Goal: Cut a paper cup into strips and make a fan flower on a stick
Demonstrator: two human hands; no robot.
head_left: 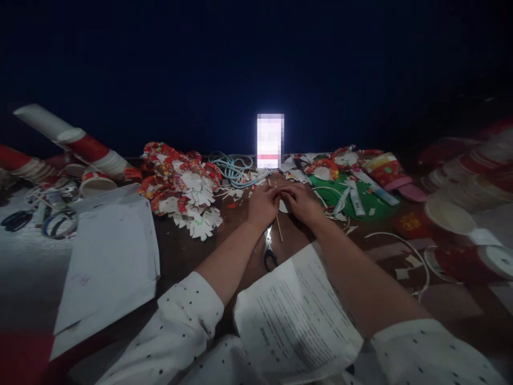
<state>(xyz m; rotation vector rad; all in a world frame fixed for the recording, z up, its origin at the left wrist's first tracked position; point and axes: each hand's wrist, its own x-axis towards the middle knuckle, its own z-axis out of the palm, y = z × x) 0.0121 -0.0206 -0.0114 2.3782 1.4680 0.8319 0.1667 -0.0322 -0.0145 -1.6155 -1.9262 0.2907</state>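
Note:
My left hand (264, 204) and my right hand (305, 203) meet at the middle of the brown table, fingers bent and fingertips pressed together. What they pinch is small and mostly hidden by the fingers; I cannot make it out. Just below the fingertips shows a white piece (284, 206), its shape partly covered. Scissors with dark handles (271, 260) lie below my left hand, blades pointing away from me. A thin wooden stick (279, 229) rests beside them. A printed sheet (296, 313) lies between my forearms.
Red wreath-like rings with white paper cutouts (180, 182) are heaped to the left, near a pale blue cord coil (234, 168). A lit screen (270, 140) stands behind my hands. Green material (371, 200) carries tubes at right. White sheets (112, 251) and stacked paper cups (90, 147) sit left.

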